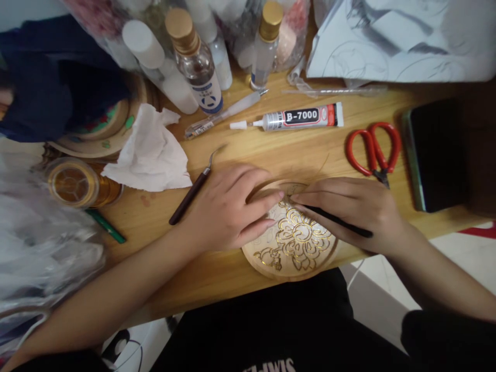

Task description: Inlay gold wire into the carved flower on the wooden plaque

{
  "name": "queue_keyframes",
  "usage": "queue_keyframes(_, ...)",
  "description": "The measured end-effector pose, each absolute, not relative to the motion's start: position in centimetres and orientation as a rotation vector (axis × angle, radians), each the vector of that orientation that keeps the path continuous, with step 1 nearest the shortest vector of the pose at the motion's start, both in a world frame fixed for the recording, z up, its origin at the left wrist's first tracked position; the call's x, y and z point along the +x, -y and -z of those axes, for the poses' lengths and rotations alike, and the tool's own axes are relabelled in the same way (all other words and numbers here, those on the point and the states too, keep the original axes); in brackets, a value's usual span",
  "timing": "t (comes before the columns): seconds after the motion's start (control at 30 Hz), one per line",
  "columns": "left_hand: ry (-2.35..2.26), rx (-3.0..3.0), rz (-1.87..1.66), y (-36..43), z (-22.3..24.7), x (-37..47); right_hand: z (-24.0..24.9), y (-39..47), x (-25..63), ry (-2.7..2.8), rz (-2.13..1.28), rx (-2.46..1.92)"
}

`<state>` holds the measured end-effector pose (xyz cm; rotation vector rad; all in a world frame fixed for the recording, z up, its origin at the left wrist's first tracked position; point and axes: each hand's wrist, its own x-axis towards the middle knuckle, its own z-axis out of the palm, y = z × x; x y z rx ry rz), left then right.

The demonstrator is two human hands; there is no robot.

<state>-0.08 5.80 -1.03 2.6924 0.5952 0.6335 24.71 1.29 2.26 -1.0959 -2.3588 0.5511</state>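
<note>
A round wooden disc (253, 256) lies near the table's front edge, bearing a flower pattern (302, 232) outlined in gold wire. My left hand (236, 206) rests on the disc's left side with its fingers stretched and apart, the index fingertip by the upper part of the pattern. In my right hand (349, 206) is a pair of slim black tweezers (344, 222), slanting across the disc's right side. Their tips meet the surface close to my left index finger, where fingers partly hide them. A thin loose wire (324, 163) lies just beyond the disc.
A hooked tool (189, 196) lies left of my left hand, near crumpled tissue (151, 155). Behind are a glue tube (302, 117), a pen (228, 113) and several bottles (197, 67). Red-handled scissors (374, 150) and a phone (437, 155) lie right. A lidded jar (77, 183) stands left.
</note>
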Motion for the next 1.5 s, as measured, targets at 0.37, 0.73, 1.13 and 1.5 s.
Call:
queue_keyframes(0.37,-0.558,2.72,-0.605,-6.0,0.7,0.2,-2.3,-1.2,24.7,2.365,-0.521,-1.08)
queue_keyframes(0.73,-0.535,2.761,-0.601,-6.0,0.5,0.3,-2.8,0.5,23.6,1.949,-0.543,-1.413)
queue_keyframes(1.13,-0.551,2.803,-0.609,-5.9,0.5,0.3,-1.6,3.4,17.9,1.43,-0.379,-1.8)
queue_keyframes(1.5,-0.608,2.778,-0.579,-5.5,0.3,0.2,-1.4,3.6,17.9,1.555,-0.294,-1.8)
